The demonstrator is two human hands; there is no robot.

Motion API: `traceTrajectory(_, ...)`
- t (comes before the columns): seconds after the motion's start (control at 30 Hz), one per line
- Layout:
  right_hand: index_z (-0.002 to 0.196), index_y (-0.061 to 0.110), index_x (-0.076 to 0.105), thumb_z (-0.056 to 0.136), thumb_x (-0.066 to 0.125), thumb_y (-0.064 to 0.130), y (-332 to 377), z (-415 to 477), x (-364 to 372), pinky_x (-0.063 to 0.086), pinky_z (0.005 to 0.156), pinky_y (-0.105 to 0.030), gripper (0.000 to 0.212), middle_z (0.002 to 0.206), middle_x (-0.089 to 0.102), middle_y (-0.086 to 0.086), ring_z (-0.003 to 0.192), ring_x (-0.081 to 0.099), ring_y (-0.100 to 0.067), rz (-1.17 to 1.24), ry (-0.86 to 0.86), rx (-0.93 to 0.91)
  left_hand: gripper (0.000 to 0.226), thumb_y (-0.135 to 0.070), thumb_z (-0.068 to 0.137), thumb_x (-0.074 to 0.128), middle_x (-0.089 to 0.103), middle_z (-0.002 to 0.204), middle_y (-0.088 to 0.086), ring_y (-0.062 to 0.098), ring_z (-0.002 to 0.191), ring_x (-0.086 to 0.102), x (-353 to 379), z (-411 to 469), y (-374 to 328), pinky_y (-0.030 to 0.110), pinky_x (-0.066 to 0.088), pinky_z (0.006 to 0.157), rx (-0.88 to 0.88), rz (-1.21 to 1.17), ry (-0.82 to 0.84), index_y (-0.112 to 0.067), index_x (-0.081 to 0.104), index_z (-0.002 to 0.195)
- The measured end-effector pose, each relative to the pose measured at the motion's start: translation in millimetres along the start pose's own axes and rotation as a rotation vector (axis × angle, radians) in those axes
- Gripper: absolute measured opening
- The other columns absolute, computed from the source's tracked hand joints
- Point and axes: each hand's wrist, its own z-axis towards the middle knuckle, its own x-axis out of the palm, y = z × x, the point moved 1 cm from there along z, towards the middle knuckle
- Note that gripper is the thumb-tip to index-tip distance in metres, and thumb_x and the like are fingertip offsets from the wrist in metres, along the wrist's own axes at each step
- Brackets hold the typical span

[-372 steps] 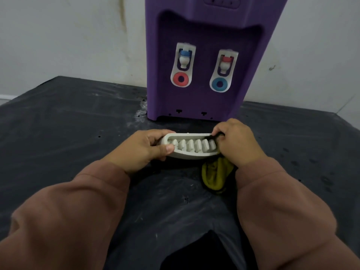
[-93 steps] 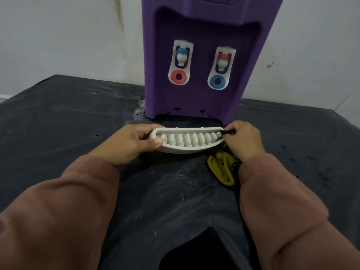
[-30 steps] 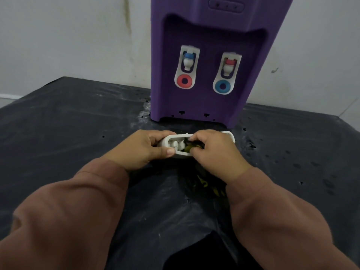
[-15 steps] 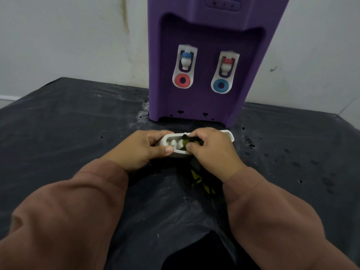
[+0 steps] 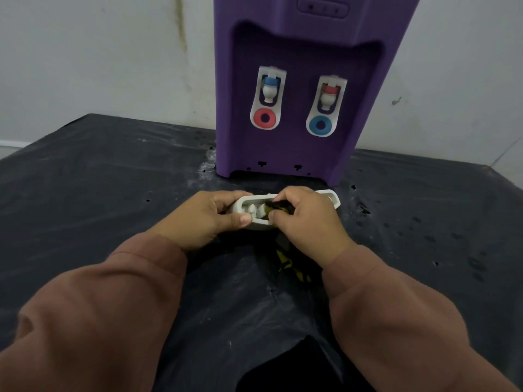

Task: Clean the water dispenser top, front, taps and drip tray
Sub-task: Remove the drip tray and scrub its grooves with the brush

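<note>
White drip tray held off the black-covered table before the purple water dispenser, left hand gripping its left end, right hand pinching a dark yellow-edged cloth into its slots, 2 taps above.

Person is wearing a plain reddish-brown long-sleeved top, left sleeve and right sleeve creasing loosely, cuffs bunching above the bare left hand and right hand.

A scuffed black plastic sheet covers the surface before a white wall, which is streaked at far left with a brownish stain.
</note>
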Motion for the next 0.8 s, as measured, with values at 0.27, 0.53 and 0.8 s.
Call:
traceTrajectory(0.27, 0.09, 0.012, 0.069, 0.079, 0.064, 0.009, -3.6, 0.0, -11.8, 0.032, 0.069, 0.004, 0.013, 0.085, 0.06, 0.003, 0.072, 0.052, 0.002, 0.079, -0.329, -0.082, 0.029, -0.021, 0.079, 0.07, 0.071, 0.107, -0.006, 0.005, 0.1, 0.063, -1.6, 2.1, 2.1, 0.018, 0.046, 0.092, 0.004, -0.001, -0.013, -0.039, 0.067, 0.101)
traceTrajectory(0.53, 0.09, 0.012, 0.07, 0.073, 0.055, 0.017, 10.9, -9.1, 1.4, 0.043, 0.069, -0.023, 0.024, 0.082, 0.06, -0.003, 0.075, 0.056, -0.015, -0.104, -0.102, -0.239, 0.029, -0.02, 0.075, 0.07, 0.071, 0.107, 0.005, 0.008, 0.095, 0.063, 0.0, 0.1, -0.4, 0.018, 0.048, 0.087, 0.01, -0.06, -0.004, -0.033, 0.069, 0.101)
traceTrajectory(0.8, 0.093, 0.012, 0.065, 0.081, 0.057, 0.013, 11.8, -3.4, 4.6, 0.04, 0.075, -0.024, 0.015, 0.092, 0.058, -0.003, 0.089, 0.054, -0.018, -0.162, -0.13, -0.158, 0.032, -0.015, 0.078, 0.071, 0.07, 0.108, 0.005, 0.006, 0.095, 0.063, 3.5, -0.6, -2.6, 0.015, 0.048, 0.087, 0.011, -0.014, 0.011, -0.036, 0.067, 0.102)
